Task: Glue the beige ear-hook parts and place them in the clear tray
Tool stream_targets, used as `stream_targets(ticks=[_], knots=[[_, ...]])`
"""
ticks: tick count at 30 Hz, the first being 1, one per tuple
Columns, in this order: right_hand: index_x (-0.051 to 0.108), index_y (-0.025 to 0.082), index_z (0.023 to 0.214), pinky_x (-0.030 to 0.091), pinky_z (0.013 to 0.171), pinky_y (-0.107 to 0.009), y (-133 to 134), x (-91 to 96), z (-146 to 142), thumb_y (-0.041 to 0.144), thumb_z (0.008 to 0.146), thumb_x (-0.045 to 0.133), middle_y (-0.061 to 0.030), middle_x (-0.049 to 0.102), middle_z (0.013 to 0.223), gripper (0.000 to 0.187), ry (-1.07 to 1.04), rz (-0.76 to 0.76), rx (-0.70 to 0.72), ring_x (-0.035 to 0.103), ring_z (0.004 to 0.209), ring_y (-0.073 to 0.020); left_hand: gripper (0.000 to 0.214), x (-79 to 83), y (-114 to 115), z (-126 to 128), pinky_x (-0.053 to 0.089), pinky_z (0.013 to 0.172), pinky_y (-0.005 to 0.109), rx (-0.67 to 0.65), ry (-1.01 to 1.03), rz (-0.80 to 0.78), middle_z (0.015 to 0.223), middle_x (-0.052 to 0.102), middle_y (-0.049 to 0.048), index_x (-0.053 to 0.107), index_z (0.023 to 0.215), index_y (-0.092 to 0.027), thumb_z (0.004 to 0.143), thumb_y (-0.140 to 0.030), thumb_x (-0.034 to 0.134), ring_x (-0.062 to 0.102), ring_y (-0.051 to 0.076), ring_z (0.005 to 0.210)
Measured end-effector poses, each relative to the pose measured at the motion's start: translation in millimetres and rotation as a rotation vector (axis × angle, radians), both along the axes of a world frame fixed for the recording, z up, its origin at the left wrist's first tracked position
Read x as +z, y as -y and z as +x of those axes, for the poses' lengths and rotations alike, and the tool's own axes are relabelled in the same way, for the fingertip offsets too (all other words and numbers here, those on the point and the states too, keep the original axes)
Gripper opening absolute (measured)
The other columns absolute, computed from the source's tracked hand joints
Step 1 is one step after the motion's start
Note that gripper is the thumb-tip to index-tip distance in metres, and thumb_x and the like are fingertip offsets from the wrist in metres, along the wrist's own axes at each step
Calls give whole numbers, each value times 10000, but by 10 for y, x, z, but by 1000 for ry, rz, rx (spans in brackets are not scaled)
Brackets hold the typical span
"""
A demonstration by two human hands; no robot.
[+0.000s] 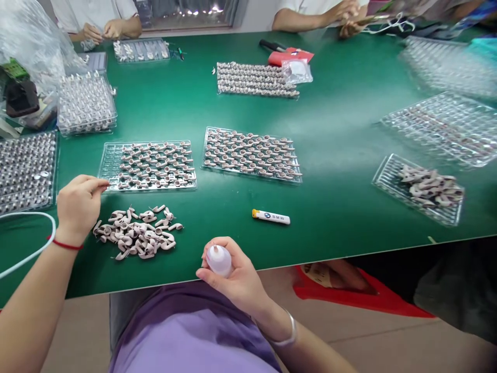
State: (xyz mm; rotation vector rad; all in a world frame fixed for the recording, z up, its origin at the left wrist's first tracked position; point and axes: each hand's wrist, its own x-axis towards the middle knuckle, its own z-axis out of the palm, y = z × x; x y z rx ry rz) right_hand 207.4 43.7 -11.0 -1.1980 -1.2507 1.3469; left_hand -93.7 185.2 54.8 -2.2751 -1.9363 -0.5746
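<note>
My right hand (243, 277) is wrapped around a small pale plastic squeeze bottle (219, 261), its nozzle pointing up, near the table's front edge. My left hand (79, 204) is closed in a pinch at the lower left corner of a clear tray (111, 155). Whatever its fingertips hold is too small to make out. That tray carries rows of pinkish-beige earbud shells (155, 165), with bare slots along its left side. A loose heap of similar earbud shells (137, 233) lies on the green table between my hands.
A filled tray (251, 155) sits right of centre, a white lighter (271, 216) before it. More trays stand left (27, 168), at the back (256, 80) and right (421, 189). A white cable (39, 220) curves at left. Co-workers' hands (103, 32) work across the table.
</note>
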Motion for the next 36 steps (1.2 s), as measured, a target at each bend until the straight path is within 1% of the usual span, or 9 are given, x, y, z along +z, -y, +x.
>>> stream_targets(ticks=[4,10,14,17,19,22,27,31,36], knots=[[526,231,949,480,583,-247,1,3,2,394,754,787,15,548,805,364,8,-10,-3,528,659,-125,365,-35,-192,-20,456,835,245,-21,-37,-45,1018,721,19,745,1000,-143,954,-338,440,643,160,946],[530,231,945,482,579,-247,3,14,7,394,747,791,12,556,807,366,17,-18,-9,533,658,-126,382,-30,-263,-7,456,810,269,-29,-75,-98,1034,742,16,742,1010,-145,937,-366,439,658,194,966],[532,230,941,488,575,-246,-4,26,8,404,746,791,13,559,802,367,5,-23,-10,535,655,-127,425,15,-163,30,448,848,323,-9,-59,-75,1035,732,47,734,1030,-132,935,-394,413,643,239,1020],[529,230,943,489,573,-246,-10,35,3,414,739,796,13,558,801,382,-4,-31,-9,537,650,-126,354,53,2,166,449,845,327,-74,-10,-84,1002,730,42,753,948,-190,903,-425,493,637,236,982],[526,232,945,489,574,-247,-12,36,0,419,737,796,15,557,801,389,-3,-37,-7,535,647,-125,285,69,111,306,458,785,306,-167,33,-161,897,731,24,759,841,-234,866,-440,564,642,215,882],[527,233,945,490,574,-245,-12,28,1,418,734,799,15,556,800,391,2,-33,-10,536,648,-125,338,67,202,514,439,682,301,-259,40,-324,792,688,37,762,808,-238,860,-502,558,626,211,787],[527,229,953,490,582,-248,-18,25,7,399,734,802,16,560,800,390,9,-34,-12,542,654,-127,351,31,175,651,398,609,288,-230,-65,-449,793,646,50,750,817,-207,852,-490,546,603,195,715],[526,231,954,485,586,-250,-27,45,10,393,731,801,16,566,797,390,9,-43,-4,539,658,-129,273,19,144,603,414,636,285,-207,-29,-376,809,637,46,769,862,-222,845,-395,560,599,185,711],[525,231,946,470,576,-241,-29,53,8,372,726,802,18,569,800,381,-5,-44,0,530,647,-121,363,13,133,523,430,637,305,-180,-19,-201,788,647,72,777,1031,-216,884,-426,520,607,212,694]])
